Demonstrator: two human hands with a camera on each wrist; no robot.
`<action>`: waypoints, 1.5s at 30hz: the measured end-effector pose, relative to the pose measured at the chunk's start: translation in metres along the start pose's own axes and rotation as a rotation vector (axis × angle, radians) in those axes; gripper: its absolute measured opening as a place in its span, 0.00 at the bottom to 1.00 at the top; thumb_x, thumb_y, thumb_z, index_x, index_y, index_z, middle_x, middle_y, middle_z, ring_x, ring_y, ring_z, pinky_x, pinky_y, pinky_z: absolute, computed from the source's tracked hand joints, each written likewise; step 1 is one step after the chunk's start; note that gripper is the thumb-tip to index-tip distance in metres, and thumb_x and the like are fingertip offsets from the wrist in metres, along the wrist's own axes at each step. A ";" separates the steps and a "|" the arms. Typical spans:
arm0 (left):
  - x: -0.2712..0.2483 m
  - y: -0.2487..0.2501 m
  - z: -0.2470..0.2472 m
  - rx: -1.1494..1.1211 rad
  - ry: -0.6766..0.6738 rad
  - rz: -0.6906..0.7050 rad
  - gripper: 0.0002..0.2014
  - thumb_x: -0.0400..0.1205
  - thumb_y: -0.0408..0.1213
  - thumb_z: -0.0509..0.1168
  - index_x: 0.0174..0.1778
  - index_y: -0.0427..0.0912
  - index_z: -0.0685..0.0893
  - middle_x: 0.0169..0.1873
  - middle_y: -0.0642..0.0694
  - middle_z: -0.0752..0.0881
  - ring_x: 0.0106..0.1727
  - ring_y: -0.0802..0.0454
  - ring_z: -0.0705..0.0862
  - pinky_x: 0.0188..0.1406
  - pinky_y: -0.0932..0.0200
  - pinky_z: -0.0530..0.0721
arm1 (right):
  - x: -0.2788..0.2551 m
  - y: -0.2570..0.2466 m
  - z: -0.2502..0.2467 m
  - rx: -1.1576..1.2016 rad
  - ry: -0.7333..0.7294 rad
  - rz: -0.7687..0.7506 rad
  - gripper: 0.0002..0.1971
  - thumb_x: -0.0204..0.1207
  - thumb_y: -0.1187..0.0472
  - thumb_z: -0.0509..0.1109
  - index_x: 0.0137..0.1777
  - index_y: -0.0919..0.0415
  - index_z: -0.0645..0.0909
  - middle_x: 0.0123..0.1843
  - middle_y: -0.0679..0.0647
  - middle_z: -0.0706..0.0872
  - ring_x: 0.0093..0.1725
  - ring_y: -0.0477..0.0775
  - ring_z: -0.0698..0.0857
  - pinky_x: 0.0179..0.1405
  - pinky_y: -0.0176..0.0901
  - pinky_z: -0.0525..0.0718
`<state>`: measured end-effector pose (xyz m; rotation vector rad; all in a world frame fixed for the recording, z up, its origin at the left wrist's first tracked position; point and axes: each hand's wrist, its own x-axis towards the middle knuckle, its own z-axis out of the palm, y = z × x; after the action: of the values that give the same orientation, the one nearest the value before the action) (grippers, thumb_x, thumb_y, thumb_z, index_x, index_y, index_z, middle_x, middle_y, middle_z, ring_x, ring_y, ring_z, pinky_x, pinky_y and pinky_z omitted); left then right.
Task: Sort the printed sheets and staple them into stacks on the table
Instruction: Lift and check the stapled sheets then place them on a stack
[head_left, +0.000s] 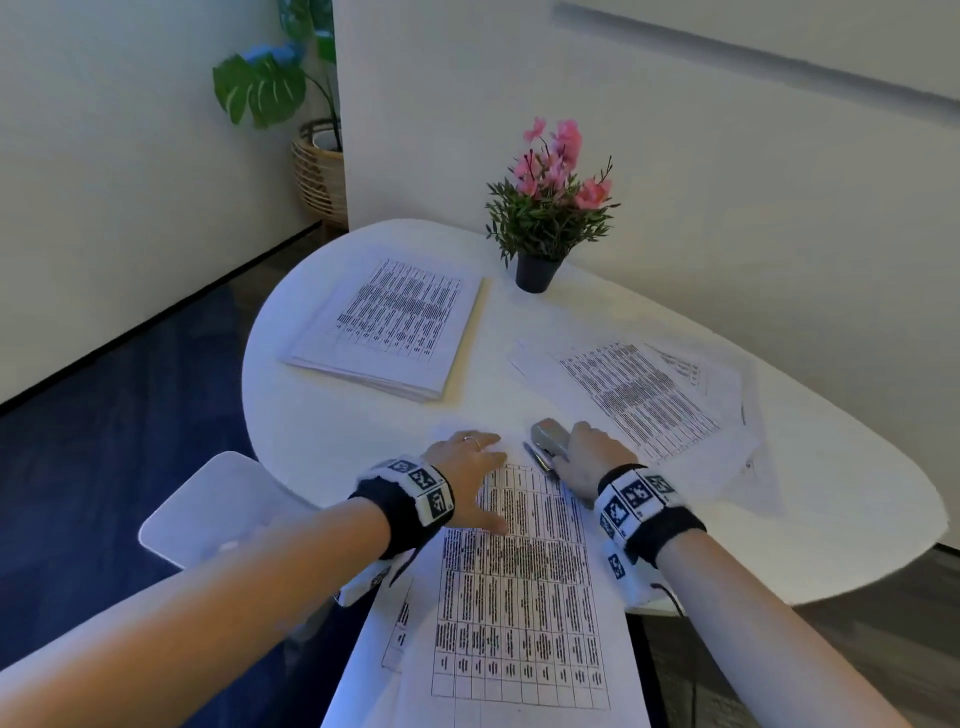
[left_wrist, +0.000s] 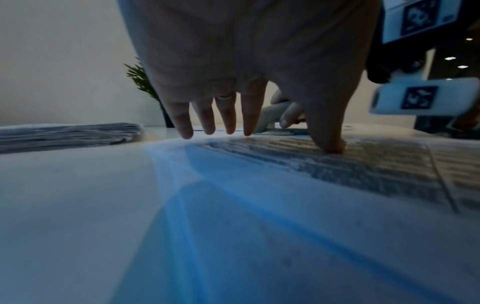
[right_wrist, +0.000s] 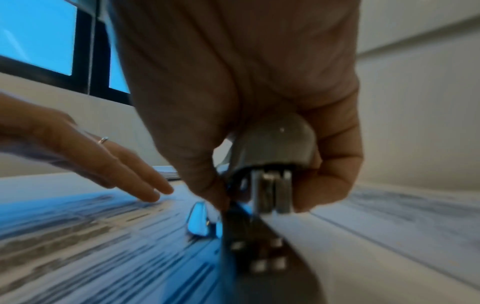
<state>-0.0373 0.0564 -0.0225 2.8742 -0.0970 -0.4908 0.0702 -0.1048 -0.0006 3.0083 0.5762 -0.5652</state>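
Nearest, at the near edge of the table: printed sheets, top page a dense grid, overhanging the edge toward the viewer. Left hand flat on the far left part of the sheets, fingers straight and spread, pinning the paper, gripping nothing. Right hand wrapped round a silver stapler at the far right corner of the sheets, thumb on one side, fingers on the other; stapler base along the right margin in the right wrist view. Step in hand, by judgement: stapling this set at its top corner. Next move calls for the corner seated squarely in the stapler's mouth, a firm downward press, and the paper kept from sliding. Farther, by the right edge: loose spread pages, probably unsorted. By the far left edge: squared stack. Farthest, at the far edge: potted pink flowers.
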 end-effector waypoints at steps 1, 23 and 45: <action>0.001 0.004 0.003 0.003 -0.001 0.030 0.50 0.70 0.70 0.65 0.83 0.48 0.56 0.84 0.49 0.52 0.83 0.47 0.52 0.80 0.45 0.56 | -0.003 0.001 0.000 -0.037 -0.009 0.018 0.20 0.80 0.50 0.63 0.64 0.65 0.71 0.51 0.58 0.82 0.40 0.57 0.80 0.33 0.42 0.76; 0.015 0.017 0.010 0.120 -0.108 0.125 0.48 0.73 0.67 0.64 0.84 0.53 0.49 0.84 0.56 0.48 0.81 0.39 0.53 0.74 0.33 0.64 | 0.003 -0.006 0.000 -0.131 -0.004 -0.009 0.15 0.83 0.59 0.57 0.67 0.59 0.63 0.47 0.58 0.81 0.43 0.59 0.81 0.39 0.47 0.77; 0.037 0.009 -0.025 0.215 -0.145 0.188 0.45 0.70 0.67 0.68 0.81 0.53 0.62 0.81 0.55 0.62 0.69 0.41 0.69 0.63 0.42 0.78 | 0.036 -0.034 -0.006 0.000 0.029 0.113 0.16 0.84 0.59 0.58 0.65 0.69 0.73 0.62 0.63 0.77 0.55 0.63 0.83 0.45 0.47 0.79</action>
<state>0.0056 0.0490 -0.0088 2.9907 -0.4662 -0.6888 0.0914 -0.0599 -0.0066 3.0294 0.4043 -0.5154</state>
